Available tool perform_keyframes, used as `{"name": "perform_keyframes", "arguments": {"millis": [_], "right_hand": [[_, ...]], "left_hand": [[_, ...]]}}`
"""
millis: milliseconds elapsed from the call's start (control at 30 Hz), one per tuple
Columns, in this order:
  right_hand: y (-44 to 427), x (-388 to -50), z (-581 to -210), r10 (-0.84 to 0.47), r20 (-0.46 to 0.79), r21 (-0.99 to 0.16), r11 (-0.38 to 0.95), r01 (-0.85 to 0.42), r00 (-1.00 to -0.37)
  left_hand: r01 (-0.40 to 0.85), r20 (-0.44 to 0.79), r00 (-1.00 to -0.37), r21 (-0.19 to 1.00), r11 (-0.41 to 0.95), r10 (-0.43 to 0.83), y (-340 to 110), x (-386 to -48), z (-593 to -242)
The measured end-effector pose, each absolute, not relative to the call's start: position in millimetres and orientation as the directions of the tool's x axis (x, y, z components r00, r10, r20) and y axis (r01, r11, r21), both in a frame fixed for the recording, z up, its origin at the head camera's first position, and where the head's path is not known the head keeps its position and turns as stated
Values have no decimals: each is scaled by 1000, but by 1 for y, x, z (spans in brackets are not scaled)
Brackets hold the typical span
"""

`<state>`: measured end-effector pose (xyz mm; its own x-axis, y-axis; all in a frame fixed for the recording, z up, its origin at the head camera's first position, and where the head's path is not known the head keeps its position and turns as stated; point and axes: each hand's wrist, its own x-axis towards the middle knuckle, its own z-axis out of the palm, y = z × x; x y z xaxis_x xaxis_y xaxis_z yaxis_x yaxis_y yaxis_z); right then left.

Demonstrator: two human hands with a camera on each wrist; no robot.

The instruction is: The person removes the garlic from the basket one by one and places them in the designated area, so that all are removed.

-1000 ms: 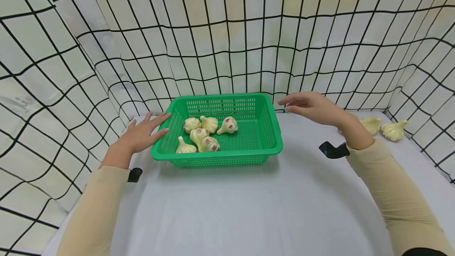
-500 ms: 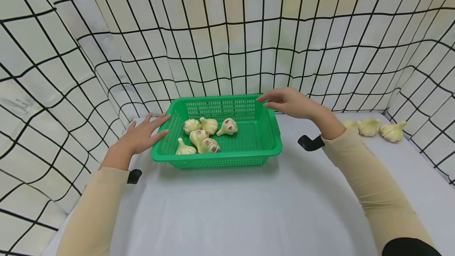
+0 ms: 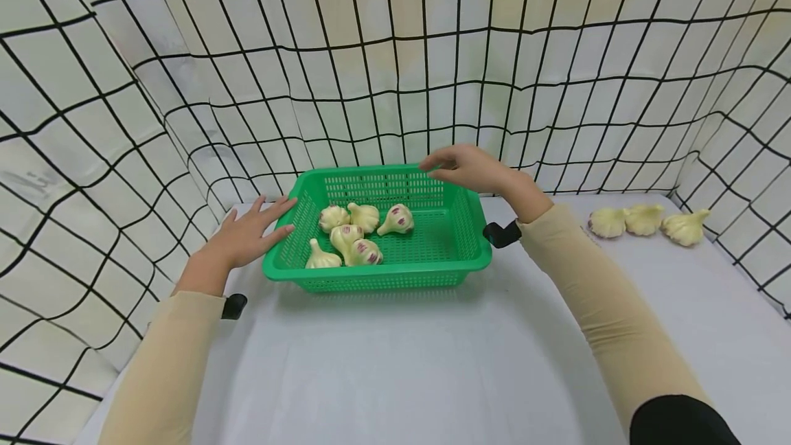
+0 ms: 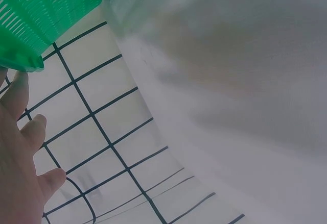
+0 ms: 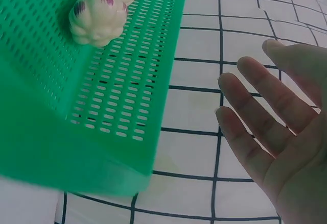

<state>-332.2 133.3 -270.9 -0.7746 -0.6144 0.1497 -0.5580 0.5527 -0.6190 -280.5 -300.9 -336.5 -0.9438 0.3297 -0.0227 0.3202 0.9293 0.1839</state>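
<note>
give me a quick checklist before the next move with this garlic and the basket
1. Right hand free: ok, nothing in it.
2. Left hand at the green basket: ok, touching its left rim.
3. Left hand's pressure enough to steady the basket: cannot tell.
4. Room inside the basket: ok, its right part is bare.
5. Garlic all in one place: not ok, six bulbs inside, three bulbs on the table to the right.
</note>
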Motion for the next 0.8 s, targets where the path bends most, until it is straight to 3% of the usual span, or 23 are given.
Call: {"name": "perform_keyframes", "arguments": {"millis": [300, 800], "right_hand": [[107, -355, -287, -579, 145, -617, 581, -531, -802], [72, -372, -322, -570, 36, -604, 642, -473, -821]], "left_hand": [[324, -18, -943, 189, 927, 333, -302, -281, -337], [331, -13, -940, 202, 922, 340, -302, -281, -337]]}}
